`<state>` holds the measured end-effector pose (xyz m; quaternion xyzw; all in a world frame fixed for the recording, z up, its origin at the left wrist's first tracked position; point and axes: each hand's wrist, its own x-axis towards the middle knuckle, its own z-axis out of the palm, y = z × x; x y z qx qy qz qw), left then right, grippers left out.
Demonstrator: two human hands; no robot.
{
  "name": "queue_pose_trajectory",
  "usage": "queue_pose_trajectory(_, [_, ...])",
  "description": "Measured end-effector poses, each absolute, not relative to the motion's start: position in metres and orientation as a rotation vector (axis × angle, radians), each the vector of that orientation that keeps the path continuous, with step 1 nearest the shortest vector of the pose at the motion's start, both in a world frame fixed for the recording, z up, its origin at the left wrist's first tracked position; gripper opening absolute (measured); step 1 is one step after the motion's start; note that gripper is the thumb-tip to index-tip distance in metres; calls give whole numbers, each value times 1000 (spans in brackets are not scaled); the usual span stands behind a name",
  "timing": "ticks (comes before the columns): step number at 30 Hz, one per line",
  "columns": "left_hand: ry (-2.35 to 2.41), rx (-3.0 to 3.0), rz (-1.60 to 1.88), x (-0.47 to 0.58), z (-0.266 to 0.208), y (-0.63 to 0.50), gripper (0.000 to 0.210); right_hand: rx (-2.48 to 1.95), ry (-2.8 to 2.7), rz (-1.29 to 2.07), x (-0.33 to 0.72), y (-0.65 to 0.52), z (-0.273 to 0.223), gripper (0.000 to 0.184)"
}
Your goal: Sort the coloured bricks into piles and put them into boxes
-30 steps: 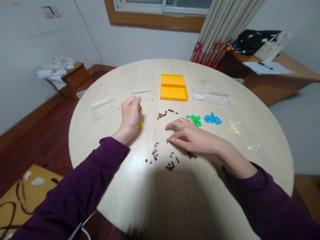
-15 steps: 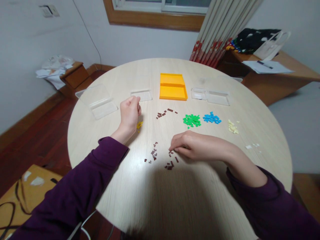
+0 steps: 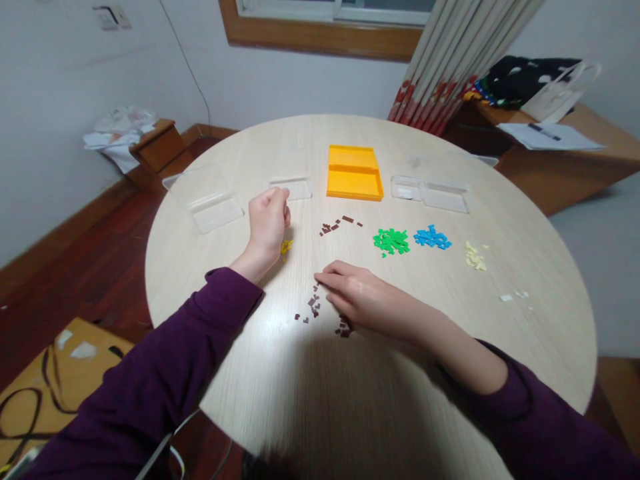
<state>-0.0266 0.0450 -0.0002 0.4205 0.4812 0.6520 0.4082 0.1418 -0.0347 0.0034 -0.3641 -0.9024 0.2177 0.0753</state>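
My left hand (image 3: 267,223) is curled into a fist above the table, just left of a small heap of yellow pieces (image 3: 286,247); what it may hold is hidden. My right hand (image 3: 353,293) reaches in low with its fingers bunched. Its fingertips are at the top end of a loose string of small dark brown pieces (image 3: 313,303), and anything between them is too small to make out. A second brown cluster (image 3: 344,327) lies partly covered below that hand. Further back is another scatter of brown pieces (image 3: 336,227).
Heaps of green pieces (image 3: 391,241), blue pieces (image 3: 433,237), cream pieces (image 3: 475,256) and a few white bits (image 3: 507,297) lie to the right. An open orange case (image 3: 355,197) stands at the back, between clear plastic boxes (image 3: 217,213) on the round table (image 3: 260,393).
My right hand has shifted left and slightly away from me, from the right-hand brown cluster to the left one. The left fist stays by the yellow pieces. The whole view has swung slightly.
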Motion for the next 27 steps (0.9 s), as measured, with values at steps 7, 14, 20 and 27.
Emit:
queue_pose_trajectory(7, [1174,1059,1665,-28,-1,47,48,-1002,-2720,772,132,-47,-4,23])
queue_pose_trajectory(14, [1146,1054,1694,-28,-5,50,51,-970,-2682,791,120,-56,-9,22])
queue_pose_trajectory(20, [1157,1061,1692,-28,-4,49,50,-887,-2691,846,109,-64,-10,22])
queue_pose_trajectory(27, [1164,1052,1688,-28,-3,49,48,-1067,-2447,614,145,-21,0,26])
